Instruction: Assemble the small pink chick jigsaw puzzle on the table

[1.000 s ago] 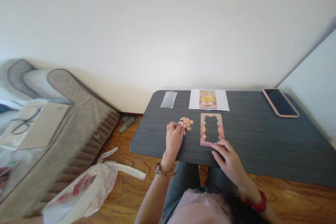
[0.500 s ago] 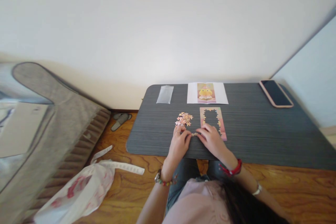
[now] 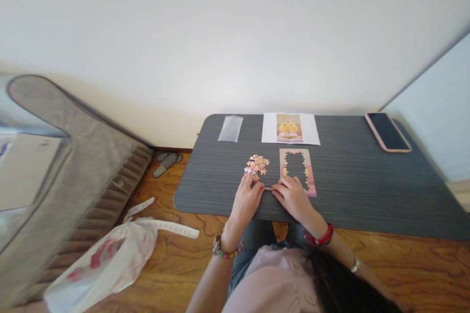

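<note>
- One dark grey counter (image 3: 367,190) carries everything; wood floor below, white wall behind.
- Grey padded furniture (image 3: 73,156) sits far left, blurred; a white plastic bag with red print (image 3: 103,264) lies on the floor beside it, and slippers (image 3: 167,162) lie by the wall.
- White sheet with a yellow character picture (image 3: 290,128) lies at the counter's far edge, right above the puzzle frame.
- Phone in a pink case (image 3: 388,131) lies at the far right, well apart from the hands.
- Clear plastic sleeve (image 3: 230,128) lies at the far left of the counter.
- Pink puzzle frame (image 3: 296,170): border done, middle open, near the front edge.
- Loose puzzle pieces (image 3: 257,165) are heaped just left of the frame.
- Left hand (image 3: 247,199) rests just under the heap, its grip pinched on a small puzzle piece (image 3: 269,189); ring on a finger, beaded bracelet on the wrist.
- Right hand (image 3: 293,198) covers the frame's near-left corner, fingertips meeting the left hand's at that same piece; grip pinched together, red band on the wrist.
</note>
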Tool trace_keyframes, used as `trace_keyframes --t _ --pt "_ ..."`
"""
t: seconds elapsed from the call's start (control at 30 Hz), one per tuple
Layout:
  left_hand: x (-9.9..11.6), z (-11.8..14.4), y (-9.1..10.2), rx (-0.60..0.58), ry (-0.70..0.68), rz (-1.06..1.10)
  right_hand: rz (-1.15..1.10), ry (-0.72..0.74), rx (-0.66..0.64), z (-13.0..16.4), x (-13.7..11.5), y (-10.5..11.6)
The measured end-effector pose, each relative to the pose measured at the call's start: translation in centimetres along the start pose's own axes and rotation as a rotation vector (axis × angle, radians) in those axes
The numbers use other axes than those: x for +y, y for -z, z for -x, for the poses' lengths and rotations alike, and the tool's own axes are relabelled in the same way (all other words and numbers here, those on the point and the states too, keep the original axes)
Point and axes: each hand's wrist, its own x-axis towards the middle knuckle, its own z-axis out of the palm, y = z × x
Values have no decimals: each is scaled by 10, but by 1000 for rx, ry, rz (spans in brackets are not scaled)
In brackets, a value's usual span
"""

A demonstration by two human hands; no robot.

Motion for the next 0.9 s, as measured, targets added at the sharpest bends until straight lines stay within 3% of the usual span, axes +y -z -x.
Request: trace_keyframes --t 0.23,0.53,0.67,0.9 --pt "-1 12 2 -42 46 10 34 0 -38 4 -4 -5" --pt "-2 7 2 -80 70 0 66 11 -61 0 -3 -10" --pt "-4 6 5 -29 119 -28 90 9 -28 -5 -1 -13" --pt "-21 -1 11 114 346 -155 151 -77 4 -15 2 -16"
